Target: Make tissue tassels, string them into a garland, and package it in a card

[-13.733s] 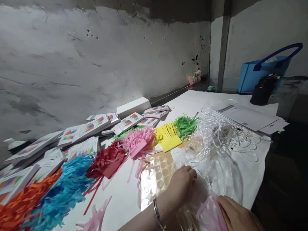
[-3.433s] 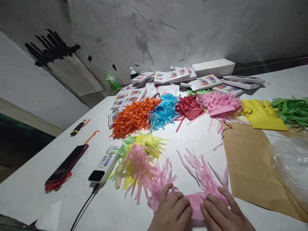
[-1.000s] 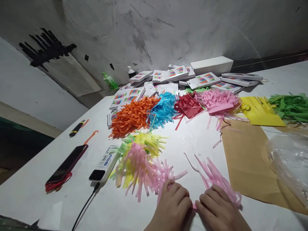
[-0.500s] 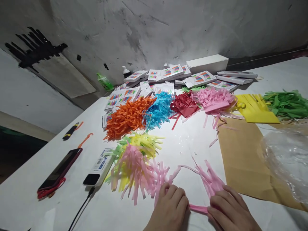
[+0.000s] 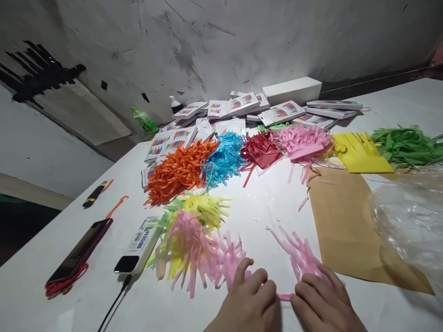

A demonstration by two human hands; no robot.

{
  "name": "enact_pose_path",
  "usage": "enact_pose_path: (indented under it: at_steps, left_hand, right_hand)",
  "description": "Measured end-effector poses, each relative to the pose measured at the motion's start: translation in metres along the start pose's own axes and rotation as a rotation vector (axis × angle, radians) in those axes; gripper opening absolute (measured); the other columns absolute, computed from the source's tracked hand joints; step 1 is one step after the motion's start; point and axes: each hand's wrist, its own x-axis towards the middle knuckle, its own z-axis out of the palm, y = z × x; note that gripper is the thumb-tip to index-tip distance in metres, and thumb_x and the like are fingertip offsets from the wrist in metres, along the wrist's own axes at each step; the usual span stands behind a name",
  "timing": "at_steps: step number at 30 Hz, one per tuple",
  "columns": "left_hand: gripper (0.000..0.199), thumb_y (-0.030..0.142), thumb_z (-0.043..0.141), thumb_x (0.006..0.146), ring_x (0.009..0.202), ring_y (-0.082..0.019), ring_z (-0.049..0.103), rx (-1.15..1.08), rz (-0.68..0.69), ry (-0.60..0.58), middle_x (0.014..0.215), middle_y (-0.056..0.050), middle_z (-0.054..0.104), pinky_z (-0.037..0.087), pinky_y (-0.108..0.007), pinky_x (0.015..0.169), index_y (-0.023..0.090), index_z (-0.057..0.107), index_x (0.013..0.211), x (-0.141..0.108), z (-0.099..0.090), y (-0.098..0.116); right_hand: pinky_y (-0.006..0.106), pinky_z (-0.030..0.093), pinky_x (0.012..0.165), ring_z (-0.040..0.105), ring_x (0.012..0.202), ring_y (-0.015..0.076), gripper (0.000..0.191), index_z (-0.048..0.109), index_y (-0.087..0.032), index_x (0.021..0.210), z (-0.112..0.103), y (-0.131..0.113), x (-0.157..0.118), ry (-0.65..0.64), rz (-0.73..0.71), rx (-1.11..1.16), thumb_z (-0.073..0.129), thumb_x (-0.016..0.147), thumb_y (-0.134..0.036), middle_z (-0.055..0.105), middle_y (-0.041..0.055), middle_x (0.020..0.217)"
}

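Note:
A pink tissue-paper tassel (image 5: 303,254) lies low on the white table, fringed at both ends with a narrow twisted middle strip. My left hand (image 5: 251,299) is closed over the strip's left part, its index finger lifted and bent above the left fringe. Close by on the right, my right hand (image 5: 320,299) presses curled fingers on the strip's other part, beneath the right fringe. A short length of pink strip shows between the hands. The fingertips are partly hidden. Left of my left hand lies a pile of pink, yellow and light-green tassels (image 5: 190,226).
Orange fringe (image 5: 182,170), blue fringe (image 5: 224,157), red, pink, yellow and green paper bundles line the back. Behind are flat printed boxes (image 5: 242,103). Brown paper (image 5: 339,221) and clear plastic (image 5: 408,216) lie right; a phone (image 5: 79,251) and a cabled white device (image 5: 138,249) left.
My hands have come closer together, so less twisted strip shows between them. My left index finger has lifted. The whole view has shifted slightly.

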Motion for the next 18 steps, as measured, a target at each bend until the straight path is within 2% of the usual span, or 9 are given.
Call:
enact_pose_path:
  at_steps: [2, 5, 6, 8, 10, 13, 15, 16, 18]
  left_hand:
    - [0.017, 0.014, 0.061, 0.087, 0.074, -0.015, 0.049, -0.028, -0.052, -0.003, 0.071, 0.003, 0.057, 0.034, -0.039, 0.094, 0.018, 0.055, 0.072, 0.001, 0.003, 0.002]
    - [0.012, 0.014, 0.06, 0.084, 0.075, -0.016, 0.053, -0.264, -0.27, -0.07, 0.075, 0.0, 0.062, 0.04, -0.033, 0.078, 0.018, 0.058, 0.073, 0.005, -0.001, 0.005]
    - [0.009, 0.015, 0.058, 0.085, 0.076, -0.017, 0.056, -0.394, -0.356, -0.113, 0.079, -0.001, 0.064, 0.041, -0.032, 0.076, 0.019, 0.062, 0.078, 0.007, -0.006, 0.005]
    - [0.017, 0.021, 0.052, 0.092, 0.08, -0.017, 0.059, -0.698, -0.519, -0.226, 0.085, -0.003, 0.068, 0.044, -0.029, 0.075, 0.02, 0.069, 0.092, 0.013, -0.019, 0.006]
    - [0.024, 0.033, 0.053, 0.094, 0.078, -0.016, 0.06, -1.052, -0.707, -0.336, 0.084, -0.004, 0.07, 0.045, -0.027, 0.071, 0.019, 0.072, 0.099, 0.02, -0.03, 0.008]
    - [0.037, 0.05, 0.076, 0.077, 0.068, -0.014, 0.056, -1.531, -0.948, -0.364, 0.071, -0.002, 0.065, 0.043, -0.025, 0.066, 0.013, 0.073, 0.083, 0.034, -0.035, 0.014]
    - [0.043, 0.051, 0.085, 0.065, 0.062, -0.012, 0.052, -1.684, -0.989, -0.332, 0.063, -0.001, 0.06, 0.041, -0.024, 0.064, 0.011, 0.07, 0.074, 0.042, -0.033, 0.019]
    - [0.043, 0.05, 0.086, 0.064, 0.061, -0.011, 0.051, -1.707, -0.982, -0.314, 0.062, 0.0, 0.059, 0.04, -0.024, 0.063, 0.011, 0.069, 0.073, 0.046, -0.03, 0.023]
    - [0.043, 0.051, 0.085, 0.066, 0.062, -0.012, 0.053, -1.686, -0.94, -0.239, 0.064, -0.001, 0.06, 0.041, -0.025, 0.065, 0.013, 0.068, 0.072, 0.052, -0.026, 0.029]
  right_hand:
    - [0.046, 0.026, 0.114, 0.065, 0.082, 0.0186, 0.032, 0.065, -0.023, 0.084, 0.003, 0.0, 0.001, -0.003, -0.058, -0.058, 0.04, 0.091, -0.004, 0.066, -0.0014, 0.073]
    - [0.046, 0.027, 0.114, 0.066, 0.08, 0.0179, 0.029, 0.065, -0.022, 0.078, 0.003, 0.002, 0.007, 0.02, -0.091, -0.083, 0.045, 0.089, -0.003, 0.065, -0.0018, 0.068]
    - [0.045, 0.028, 0.114, 0.066, 0.08, 0.0178, 0.031, 0.065, -0.021, 0.078, 0.001, 0.003, 0.009, 0.048, -0.099, -0.067, 0.044, 0.089, -0.002, 0.066, -0.0013, 0.069]
    - [0.045, 0.031, 0.112, 0.068, 0.083, 0.0171, 0.033, 0.068, -0.021, 0.085, -0.007, 0.004, 0.013, 0.109, -0.107, -0.009, 0.042, 0.091, -0.002, 0.07, -0.0005, 0.074]
    - [0.043, 0.032, 0.111, 0.069, 0.085, 0.0163, 0.035, 0.07, -0.022, 0.092, -0.017, 0.004, 0.016, 0.147, -0.096, 0.052, 0.04, 0.093, -0.003, 0.073, -0.0006, 0.079]
    - [0.038, 0.036, 0.106, 0.07, 0.08, 0.0145, 0.034, 0.071, -0.024, 0.089, -0.03, 0.006, 0.019, 0.235, -0.044, 0.136, 0.041, 0.097, -0.011, 0.073, -0.0028, 0.077]
    - [0.035, 0.043, 0.097, 0.068, 0.07, 0.0133, 0.03, 0.069, -0.024, 0.083, -0.035, 0.008, 0.02, 0.355, 0.028, 0.203, 0.044, 0.097, -0.016, 0.07, -0.004, 0.069]
    - [0.034, 0.046, 0.092, 0.067, 0.065, 0.013, 0.027, 0.069, -0.025, 0.083, -0.037, 0.009, 0.019, 0.381, 0.066, 0.236, 0.046, 0.096, -0.018, 0.068, -0.0042, 0.067]
    - [0.032, 0.053, 0.084, 0.066, 0.061, 0.0134, 0.022, 0.069, -0.025, 0.086, -0.04, 0.013, 0.016, 0.358, 0.116, 0.259, 0.049, 0.095, -0.02, 0.067, -0.0033, 0.066]
